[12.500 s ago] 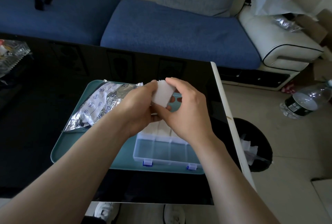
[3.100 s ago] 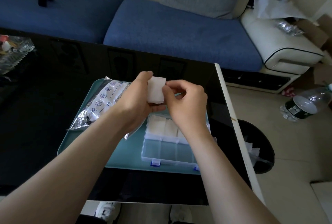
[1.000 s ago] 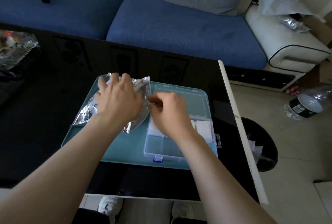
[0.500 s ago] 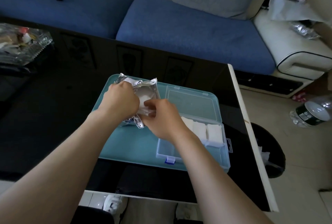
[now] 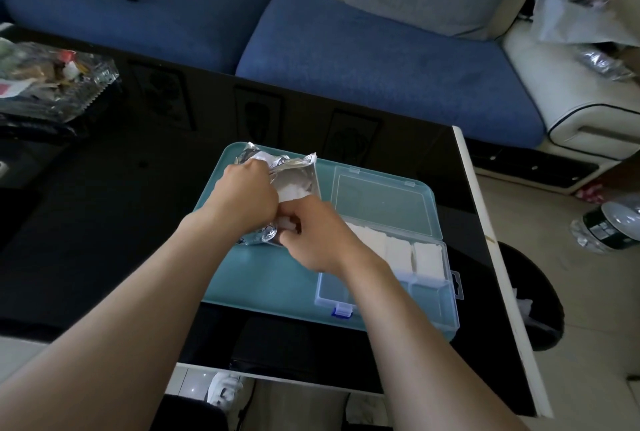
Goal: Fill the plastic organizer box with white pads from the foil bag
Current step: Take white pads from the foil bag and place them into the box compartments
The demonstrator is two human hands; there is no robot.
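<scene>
The left hand (image 5: pixel 247 197) grips the foil bag (image 5: pixel 298 178); the right hand (image 5: pixel 313 235), fingers curled, pinches a white pad (image 5: pixel 289 223) at its mouth. Just right of that hand, the organizer box (image 5: pixel 452 306) has its far row packed with pads (image 5: pixel 398 249) and its near row bare, so I'd judge about half is left.

Foil bag (image 5: pixel 298 174): crinkled silver, printed; lay on far left part of teal tray (image 5: pixel 242 278), mouth toward near side, gripped by left hand (image 5: pixel 247 198). White pad (image 5: pixel 289 223) stuck out at mouth, pinched by right hand (image 5: pixel 311 233). Organizer box (image 5: pixel 433 295): clear plastic, blue latch, stood on right part of tray, lid (image 5: pixel 381 202) swung open flat to far side. White pads (image 5: pixel 398 250) filled far row of compartments, side by side.
</scene>
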